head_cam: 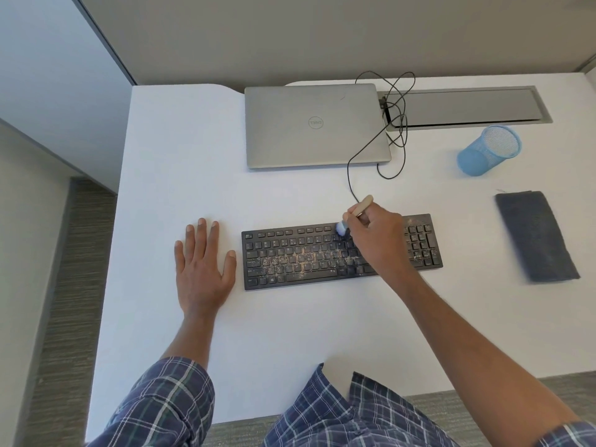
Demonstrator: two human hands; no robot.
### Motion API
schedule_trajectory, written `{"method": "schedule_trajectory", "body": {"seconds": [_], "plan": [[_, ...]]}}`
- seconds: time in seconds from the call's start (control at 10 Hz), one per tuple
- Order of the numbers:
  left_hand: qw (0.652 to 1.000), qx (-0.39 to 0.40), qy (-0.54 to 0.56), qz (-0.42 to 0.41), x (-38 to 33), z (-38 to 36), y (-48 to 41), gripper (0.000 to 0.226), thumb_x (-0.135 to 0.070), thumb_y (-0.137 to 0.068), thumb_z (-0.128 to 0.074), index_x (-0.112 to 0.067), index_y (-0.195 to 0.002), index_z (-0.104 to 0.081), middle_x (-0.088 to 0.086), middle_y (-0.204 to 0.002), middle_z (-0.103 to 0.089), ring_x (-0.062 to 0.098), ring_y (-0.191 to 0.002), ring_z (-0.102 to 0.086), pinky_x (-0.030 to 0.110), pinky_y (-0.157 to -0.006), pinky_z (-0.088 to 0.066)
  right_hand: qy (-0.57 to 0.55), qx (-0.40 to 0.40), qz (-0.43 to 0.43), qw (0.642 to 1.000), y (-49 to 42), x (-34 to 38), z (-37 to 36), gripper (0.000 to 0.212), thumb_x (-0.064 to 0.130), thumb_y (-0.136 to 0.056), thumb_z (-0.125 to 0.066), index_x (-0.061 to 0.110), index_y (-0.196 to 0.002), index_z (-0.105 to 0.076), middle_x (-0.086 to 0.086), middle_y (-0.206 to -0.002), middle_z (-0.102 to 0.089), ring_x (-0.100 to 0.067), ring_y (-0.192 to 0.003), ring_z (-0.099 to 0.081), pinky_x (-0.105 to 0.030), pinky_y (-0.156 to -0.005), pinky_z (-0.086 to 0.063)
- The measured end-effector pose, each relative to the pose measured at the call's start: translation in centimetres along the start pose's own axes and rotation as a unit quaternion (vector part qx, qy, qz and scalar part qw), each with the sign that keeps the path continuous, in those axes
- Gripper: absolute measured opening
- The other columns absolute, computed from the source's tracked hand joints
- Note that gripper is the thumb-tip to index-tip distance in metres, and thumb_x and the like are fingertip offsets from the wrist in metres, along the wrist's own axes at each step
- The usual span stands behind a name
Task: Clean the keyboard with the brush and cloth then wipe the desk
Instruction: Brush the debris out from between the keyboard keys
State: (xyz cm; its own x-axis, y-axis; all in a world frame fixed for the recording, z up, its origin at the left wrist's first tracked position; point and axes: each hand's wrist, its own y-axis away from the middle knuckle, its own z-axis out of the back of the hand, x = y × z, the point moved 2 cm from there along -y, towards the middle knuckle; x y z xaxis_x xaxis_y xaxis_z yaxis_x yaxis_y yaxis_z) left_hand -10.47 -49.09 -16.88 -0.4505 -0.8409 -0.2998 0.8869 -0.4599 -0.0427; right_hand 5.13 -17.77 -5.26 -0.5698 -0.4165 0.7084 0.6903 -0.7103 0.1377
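A black keyboard (300,258) lies on the white desk (180,162), with tan crumbs scattered over its middle keys and number pad. My right hand (377,235) grips a small wooden-handled brush (361,206); its pale blue bristles touch the upper key rows right of centre. My left hand (203,256) rests flat on the desk just left of the keyboard, fingers spread and straight. A folded dark grey cloth (535,235) lies on the desk to the right of the keyboard, apart from both hands.
A closed silver laptop (314,124) sits behind the keyboard, with the keyboard's black cable (395,104) looping over its right corner. A blue mesh pen cup (490,150) lies tipped on its side at the back right, in front of a grey cable tray (464,106).
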Motion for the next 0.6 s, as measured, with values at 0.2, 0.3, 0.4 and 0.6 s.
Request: {"method": "schedule_trajectory", "body": {"seconds": [0.2,0.3,0.4,0.6], "plan": [[1.0,0.005,-0.002,0.002,0.2,0.0,0.0,0.071,-0.05,-0.107,-0.036,-0.023,-0.172,-0.023,-0.001,-0.182,-0.011,0.023,-0.168,-0.003,0.053,-0.135,-0.008,0.139,0.06,-0.003,0.988,-0.3,-0.9,-0.4,0.018,0.031,-0.099,-0.062,0.02,-0.086,-0.07,0.006,-0.068,-0.066,-0.018,-0.064,-0.063,-0.036,-0.061,-0.052],[1.0,0.006,-0.002,0.002,0.1,0.0,0.0,0.071,-0.049,-0.107,-0.036,-0.023,-0.172,-0.023,-0.001,-0.182,-0.011,0.022,-0.168,-0.002,0.053,-0.135,-0.008,0.144,0.039,0.002,0.989,-0.7,-1.0,0.3,0.022,0.033,-0.097,-0.061,0.02,-0.082,-0.069,0.004,-0.064,-0.067,-0.02,-0.061,-0.064,-0.04,-0.064,-0.057],[1.0,0.007,-0.002,0.002,0.0,0.0,-0.1,0.071,-0.049,-0.107,-0.036,-0.023,-0.172,-0.023,-0.001,-0.182,-0.011,0.022,-0.168,-0.002,0.053,-0.135,-0.008,0.094,0.017,-0.011,0.995,-0.9,-0.8,0.5,0.018,0.033,-0.097,-0.064,0.022,-0.088,-0.073,0.003,-0.068,-0.07,-0.02,-0.063,-0.067,-0.04,-0.064,-0.059],[1.0,0.009,-0.003,0.002,0.1,0.0,0.0,0.071,-0.05,-0.107,-0.036,-0.023,-0.172,-0.023,-0.001,-0.182,-0.01,0.022,-0.168,-0.002,0.053,-0.135,-0.007,0.105,0.038,-0.014,0.994,0.0,-0.8,-0.6,0.018,0.036,-0.099,-0.063,0.024,-0.093,-0.075,0.004,-0.07,-0.07,-0.018,-0.064,-0.065,-0.039,-0.064,-0.058]]}}
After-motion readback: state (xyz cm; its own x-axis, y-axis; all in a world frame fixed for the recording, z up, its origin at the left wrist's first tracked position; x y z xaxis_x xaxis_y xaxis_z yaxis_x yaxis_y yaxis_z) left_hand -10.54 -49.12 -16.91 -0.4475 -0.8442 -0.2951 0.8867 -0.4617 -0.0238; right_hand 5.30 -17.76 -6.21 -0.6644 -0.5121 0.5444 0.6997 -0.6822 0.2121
